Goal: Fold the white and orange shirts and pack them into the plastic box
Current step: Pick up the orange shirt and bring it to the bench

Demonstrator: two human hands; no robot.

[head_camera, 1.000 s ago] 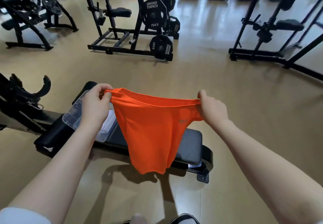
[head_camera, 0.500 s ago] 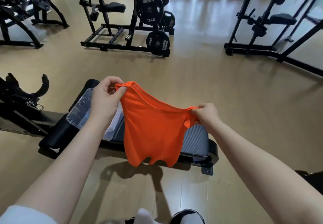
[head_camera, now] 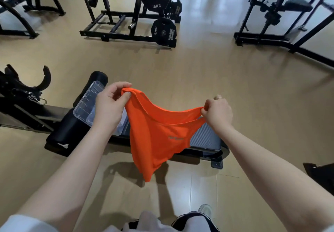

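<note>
An orange shirt [head_camera: 155,137] hangs in the air in front of me, stretched between both hands above a black bench. My left hand [head_camera: 110,105] pinches its upper left corner. The upper right corner is pinched by my right hand [head_camera: 217,113], which sits lower. The cloth sags in the middle and tapers to a point below. A clear plastic box [head_camera: 86,105] lies on the bench behind my left hand, with white cloth [head_camera: 124,118] showing inside it, mostly hidden by my hand and the orange shirt.
The black padded bench [head_camera: 206,137] runs left to right on a tan floor. A weight rack with 15 kg plates [head_camera: 162,30] stands behind, more gym frames [head_camera: 271,18] at right and a machine [head_camera: 23,90] at far left. My shoes [head_camera: 198,217] show at the bottom.
The shirt's top edge, taut and level a second ago, now slopes and sags. My right hand dropped lower and changed its grip on the cloth; my left hand stayed raised.
</note>
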